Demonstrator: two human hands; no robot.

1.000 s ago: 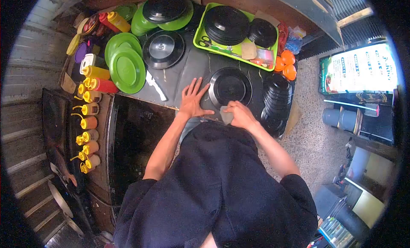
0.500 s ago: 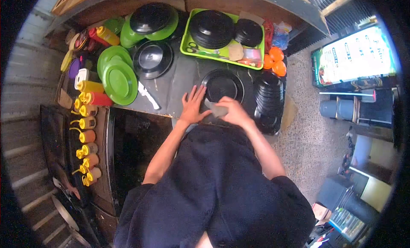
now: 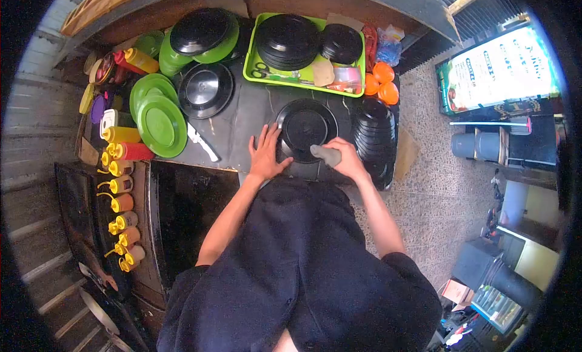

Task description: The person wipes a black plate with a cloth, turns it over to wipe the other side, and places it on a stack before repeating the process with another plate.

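A round black plate [image 3: 307,126] lies on the dark table in front of me. My left hand [image 3: 265,155] is spread flat against the plate's left edge, its fingertips touching the rim. A grey cloth [image 3: 326,154] is bunched in my right hand [image 3: 347,160], whose fingers are closed around it. The cloth rests on the lower right part of the plate. Just right of the plate is a stack of black dishes [image 3: 373,134]. A knife with a white handle [image 3: 203,142] lies to the left of my left hand.
Green plates [image 3: 161,126] and another black plate [image 3: 206,90] sit at the left. Behind stands a lime-green tray [image 3: 273,80] with stacked black plates and scissors. Orange cups [image 3: 388,94] are at its right. Several sauce bottles [image 3: 123,185] line the left side.
My right hand with the cloth has moved right across the plate, toward its lower right rim. My left hand stays at the left edge. The whole view has shifted slightly.
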